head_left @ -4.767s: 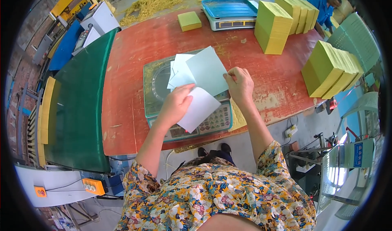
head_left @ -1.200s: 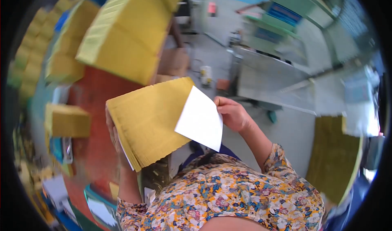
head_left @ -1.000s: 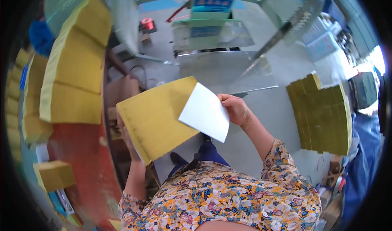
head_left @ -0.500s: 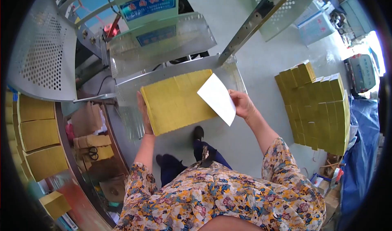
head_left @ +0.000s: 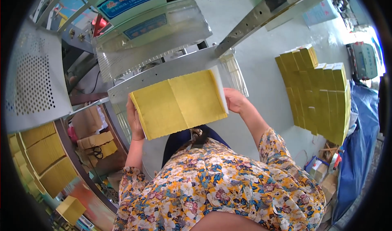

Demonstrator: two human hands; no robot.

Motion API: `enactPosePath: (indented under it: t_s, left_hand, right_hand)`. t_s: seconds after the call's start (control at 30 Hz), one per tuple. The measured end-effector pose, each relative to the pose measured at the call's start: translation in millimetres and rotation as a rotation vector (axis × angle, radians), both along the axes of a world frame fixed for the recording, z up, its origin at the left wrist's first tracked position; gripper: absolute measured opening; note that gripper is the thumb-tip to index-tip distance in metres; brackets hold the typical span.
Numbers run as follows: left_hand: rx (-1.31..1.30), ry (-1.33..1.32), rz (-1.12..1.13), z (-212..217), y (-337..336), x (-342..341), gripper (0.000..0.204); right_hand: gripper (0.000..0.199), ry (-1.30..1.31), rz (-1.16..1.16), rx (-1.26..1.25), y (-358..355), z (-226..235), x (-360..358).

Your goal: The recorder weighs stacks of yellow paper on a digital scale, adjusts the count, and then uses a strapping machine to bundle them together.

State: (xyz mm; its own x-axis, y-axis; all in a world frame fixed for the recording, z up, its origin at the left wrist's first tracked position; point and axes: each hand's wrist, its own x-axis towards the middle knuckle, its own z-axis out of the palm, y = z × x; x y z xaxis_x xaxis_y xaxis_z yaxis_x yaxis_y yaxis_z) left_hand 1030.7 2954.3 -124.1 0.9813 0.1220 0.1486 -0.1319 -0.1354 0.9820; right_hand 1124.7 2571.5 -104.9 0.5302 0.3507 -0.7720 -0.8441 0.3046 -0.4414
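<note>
A thick bundle of yellow paper (head_left: 179,104) lies level in front of me, between my two hands. A crease runs across its top sheet. Against its left end my left hand (head_left: 134,120) is closed, the fingers partly hidden under and behind the bundle. On the right end, a white sheet (head_left: 219,88) stands along the edge, seen nearly edge-on. My right hand (head_left: 236,100) presses this sheet to the bundle, its fingertips partly hidden behind the sheet.
A metal machine table (head_left: 118,94) with a clear guard (head_left: 183,24) stands ahead, and a steel bar (head_left: 261,18) slants above it. Stacked yellow bundles (head_left: 318,92) stand at right. Shelves at left hold more yellow bundles (head_left: 45,147) and black scissors (head_left: 98,152).
The white sheet has gone from slanting across the bundle's right corner to standing along its right end. My right hand moved with it. The bundle has shifted slightly left.
</note>
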Motion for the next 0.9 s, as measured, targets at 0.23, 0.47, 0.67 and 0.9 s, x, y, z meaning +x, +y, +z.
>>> enactPosePath:
  t_s: [0.23,0.47,0.67,0.9]
  left_hand:
    - [-0.101,0.206,0.031,4,7,-16,0.049]
    - [-0.303,0.282,0.012,-1,13,-21,0.055]
    - [-0.098,0.329,0.045,15,17,-15,0.055]
    - [-0.162,0.596,0.044,60,13,-5,0.071]
  right_hand:
    - [0.03,-0.325,0.307,-0.529,3,10,-9]
    - [0.036,-0.993,0.471,-1.067,22,12,-18]
    - [0.025,-0.785,0.346,-0.691,27,34,-15]
    - [0.038,-0.401,0.256,-0.376,14,33,-6]
